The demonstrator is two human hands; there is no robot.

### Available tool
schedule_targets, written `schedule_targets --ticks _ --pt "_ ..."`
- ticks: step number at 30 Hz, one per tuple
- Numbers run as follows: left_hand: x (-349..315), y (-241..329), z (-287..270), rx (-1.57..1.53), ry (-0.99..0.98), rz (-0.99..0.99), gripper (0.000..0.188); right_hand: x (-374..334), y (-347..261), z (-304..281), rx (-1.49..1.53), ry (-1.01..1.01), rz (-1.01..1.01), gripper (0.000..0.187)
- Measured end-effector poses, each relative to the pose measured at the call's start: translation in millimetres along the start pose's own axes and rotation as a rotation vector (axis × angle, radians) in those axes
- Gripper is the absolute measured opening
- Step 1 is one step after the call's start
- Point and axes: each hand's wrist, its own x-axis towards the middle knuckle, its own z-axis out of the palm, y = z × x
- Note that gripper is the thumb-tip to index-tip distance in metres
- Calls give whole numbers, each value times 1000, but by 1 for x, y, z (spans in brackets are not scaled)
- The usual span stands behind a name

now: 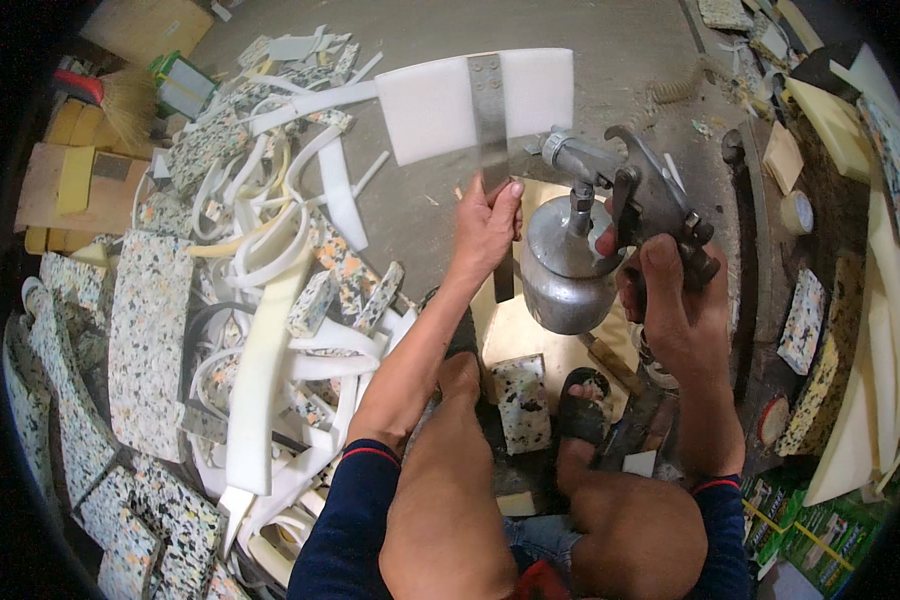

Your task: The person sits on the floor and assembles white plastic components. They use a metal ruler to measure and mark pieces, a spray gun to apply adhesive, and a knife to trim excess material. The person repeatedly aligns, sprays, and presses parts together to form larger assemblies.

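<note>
My left hand [485, 228] is closed round a flat grey metal strip [489, 105], with the thumb along its edge. The strip's upper end, marked by a few small rivets or holes, lies across a slightly curved white foam piece [422, 112]. Whether the two are fixed together I cannot tell. My right hand [678, 310] grips a worn metal spray gun [570, 265] by its handle. A rounded silver cup hangs under the gun, and its nozzle points left toward the foam. Part of the handle and trigger is hidden by my fingers.
Foam offcuts and curled white strips [270, 380] are heaped on the left, beside speckled foam slabs [150, 340]. A light board [485, 320] lies on the floor between my feet, near a speckled block [521, 400]. Cream foam sheets [875, 370] and a tape roll [796, 212] are at right.
</note>
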Motion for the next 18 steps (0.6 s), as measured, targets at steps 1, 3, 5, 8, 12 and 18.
schedule_targets --ticks 1,3,5,8,12,18 --pt "0 -1 0 8 -4 34 27 -1 -1 2 -53 -21 -37 39" --pt "0 -4 -1 17 -7 110 25 -3 -5 4 -59 -54 -43 40" --pt "-1 -7 -3 -14 -26 125 23 -4 -9 6 15 -89 42 41" --pt "-3 -8 -10 64 -52 170 22 -6 -14 9 196 -131 130 23" --pt "-4 -15 -19 232 -54 292 24 -7 -12 18 273 -155 130 28" --pt "11 -34 -17 371 7 322 26 -7 -5 24 161 -230 157 41"
